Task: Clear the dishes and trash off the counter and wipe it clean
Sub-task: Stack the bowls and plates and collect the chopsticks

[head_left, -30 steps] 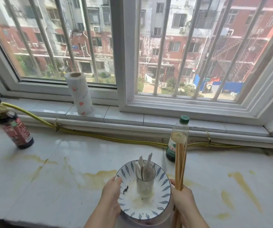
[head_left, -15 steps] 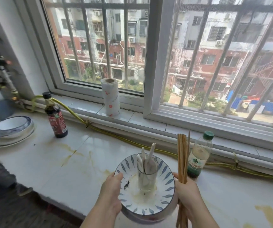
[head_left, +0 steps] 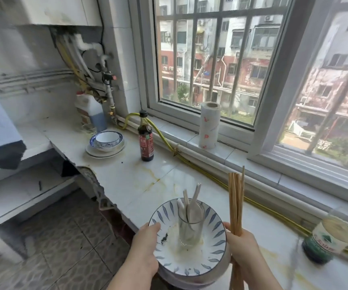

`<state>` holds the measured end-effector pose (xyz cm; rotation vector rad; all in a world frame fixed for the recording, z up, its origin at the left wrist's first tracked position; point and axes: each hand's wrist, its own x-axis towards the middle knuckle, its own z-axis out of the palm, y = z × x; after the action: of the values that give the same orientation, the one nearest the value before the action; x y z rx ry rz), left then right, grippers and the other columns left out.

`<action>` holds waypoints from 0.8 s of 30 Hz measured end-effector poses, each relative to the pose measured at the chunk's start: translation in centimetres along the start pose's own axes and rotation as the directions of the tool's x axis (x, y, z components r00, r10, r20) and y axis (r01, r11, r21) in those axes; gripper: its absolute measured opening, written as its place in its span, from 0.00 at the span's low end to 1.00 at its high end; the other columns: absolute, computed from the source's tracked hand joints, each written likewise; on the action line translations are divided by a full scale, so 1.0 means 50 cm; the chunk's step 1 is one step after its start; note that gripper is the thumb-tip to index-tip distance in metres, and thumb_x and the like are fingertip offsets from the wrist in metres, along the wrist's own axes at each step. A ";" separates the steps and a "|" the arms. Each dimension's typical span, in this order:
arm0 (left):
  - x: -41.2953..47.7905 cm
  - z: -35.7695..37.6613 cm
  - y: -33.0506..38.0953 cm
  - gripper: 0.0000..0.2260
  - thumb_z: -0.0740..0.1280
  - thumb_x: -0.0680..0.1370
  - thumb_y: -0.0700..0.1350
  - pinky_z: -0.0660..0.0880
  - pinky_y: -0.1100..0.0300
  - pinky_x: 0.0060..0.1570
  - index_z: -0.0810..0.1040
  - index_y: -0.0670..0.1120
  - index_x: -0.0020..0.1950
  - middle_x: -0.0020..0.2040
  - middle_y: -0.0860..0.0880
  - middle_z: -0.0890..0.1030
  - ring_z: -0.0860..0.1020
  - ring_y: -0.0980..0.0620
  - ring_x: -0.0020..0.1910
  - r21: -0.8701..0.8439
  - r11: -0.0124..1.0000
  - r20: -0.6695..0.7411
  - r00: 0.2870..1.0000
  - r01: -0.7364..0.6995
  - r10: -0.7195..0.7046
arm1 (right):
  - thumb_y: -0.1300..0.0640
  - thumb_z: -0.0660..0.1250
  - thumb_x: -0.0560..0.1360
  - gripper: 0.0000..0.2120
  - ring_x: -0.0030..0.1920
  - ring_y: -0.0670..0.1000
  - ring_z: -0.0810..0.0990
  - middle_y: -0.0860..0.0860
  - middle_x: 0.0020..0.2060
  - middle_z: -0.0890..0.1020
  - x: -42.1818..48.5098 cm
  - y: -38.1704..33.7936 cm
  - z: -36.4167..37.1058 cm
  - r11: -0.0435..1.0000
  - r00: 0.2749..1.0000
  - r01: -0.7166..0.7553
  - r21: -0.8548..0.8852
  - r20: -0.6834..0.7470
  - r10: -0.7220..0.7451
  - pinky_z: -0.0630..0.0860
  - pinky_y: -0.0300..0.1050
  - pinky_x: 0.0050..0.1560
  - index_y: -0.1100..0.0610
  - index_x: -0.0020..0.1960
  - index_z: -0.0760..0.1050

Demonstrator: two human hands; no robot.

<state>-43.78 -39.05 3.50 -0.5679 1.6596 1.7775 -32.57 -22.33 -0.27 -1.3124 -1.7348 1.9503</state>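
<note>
I carry a blue leaf-pattern plate (head_left: 213, 256) stacked on other dishes, lifted off the counter's front edge. A clear glass (head_left: 190, 229) holding white spoons (head_left: 194, 208) stands on the plate. My left hand (head_left: 146, 252) grips the plate's left rim, thumb on top. On the right rim my right hand (head_left: 243, 251) holds the plate and a bundle of wooden chopsticks (head_left: 236, 201) that point upward. The white counter (head_left: 131, 176) bears yellowish stains.
A stack of plates with a blue-and-white bowl (head_left: 106, 141) sits at the counter's far left, by a dark sauce bottle (head_left: 146, 139). A paper towel roll (head_left: 209, 125) stands on the sill. A green-capped bottle (head_left: 332, 237) stands right. A yellow hose (head_left: 192, 164) runs along the sill.
My view has swung left, bringing the far dish stack and wall pipes into sight. The plate stack stays in both hands, carried leftward along the counter.
</note>
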 end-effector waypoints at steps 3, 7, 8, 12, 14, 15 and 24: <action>0.002 -0.049 0.016 0.06 0.63 0.79 0.43 0.73 0.53 0.44 0.77 0.41 0.52 0.44 0.43 0.75 0.74 0.44 0.40 -0.039 0.999 -0.043 0.999 -0.007 0.005 | 0.55 0.71 0.72 0.05 0.30 0.52 0.77 0.54 0.32 0.84 -0.011 -0.015 0.049 0.999 0.997 0.035 -0.037 0.065 -0.033 0.70 0.38 0.25 0.56 0.43 0.84; 0.001 -0.130 0.036 0.06 0.63 0.79 0.42 0.75 0.51 0.47 0.79 0.43 0.50 0.43 0.42 0.80 0.78 0.42 0.43 -0.115 0.993 -0.057 0.998 -0.005 -0.001 | 0.55 0.72 0.70 0.06 0.34 0.54 0.80 0.55 0.36 0.85 -0.020 -0.017 0.131 0.996 0.993 0.044 -0.080 0.117 -0.035 0.72 0.42 0.29 0.54 0.44 0.85; 0.003 -0.145 0.040 0.06 0.63 0.79 0.41 0.74 0.54 0.42 0.78 0.42 0.46 0.40 0.42 0.79 0.77 0.43 0.39 -0.127 0.992 -0.065 0.998 -0.013 0.005 | 0.53 0.72 0.68 0.07 0.36 0.55 0.81 0.55 0.37 0.86 -0.021 -0.016 0.146 0.995 0.991 0.044 -0.089 0.127 -0.032 0.73 0.43 0.31 0.53 0.45 0.85; 0.007 -0.245 0.066 0.06 0.62 0.80 0.42 0.71 0.57 0.33 0.77 0.40 0.50 0.38 0.43 0.77 0.75 0.45 0.35 -0.169 0.985 -0.106 0.994 -0.032 0.014 | 0.57 0.73 0.70 0.05 0.33 0.54 0.80 0.56 0.37 0.85 -0.055 -0.020 0.246 0.992 0.984 0.051 -0.116 0.175 -0.030 0.73 0.42 0.29 0.54 0.45 0.84; 0.014 -0.296 0.077 0.07 0.63 0.80 0.42 0.70 0.57 0.32 0.75 0.40 0.55 0.40 0.44 0.75 0.74 0.45 0.36 -0.189 0.981 -0.128 0.992 -0.042 0.018 | 0.59 0.72 0.70 0.04 0.31 0.54 0.79 0.55 0.34 0.85 -0.076 -0.022 0.294 0.988 0.981 0.070 -0.136 0.191 -0.044 0.72 0.43 0.29 0.55 0.45 0.84; 0.018 -0.329 0.083 0.07 0.62 0.80 0.42 0.69 0.57 0.31 0.74 0.40 0.54 0.39 0.44 0.75 0.74 0.45 0.35 -0.201 0.978 -0.142 0.990 -0.052 0.023 | 0.59 0.72 0.70 0.04 0.30 0.54 0.79 0.55 0.34 0.85 -0.089 -0.022 0.325 0.986 0.977 0.083 -0.142 0.208 -0.053 0.71 0.43 0.29 0.55 0.44 0.84; 0.043 -0.595 0.139 0.11 0.63 0.80 0.44 0.74 0.53 0.41 0.72 0.41 0.60 0.46 0.43 0.75 0.76 0.44 0.44 -0.255 0.960 -0.247 0.968 -0.112 0.047 | 0.58 0.72 0.70 0.03 0.44 0.57 0.84 0.53 0.37 0.86 -0.177 -0.011 0.592 0.968 0.951 0.123 -0.218 0.304 -0.052 0.81 0.58 0.50 0.53 0.41 0.85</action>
<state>-53.40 -68.15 3.64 -0.8781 1.6264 2.0788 -49.05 -48.44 1.51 -1.0239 -2.1834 2.0251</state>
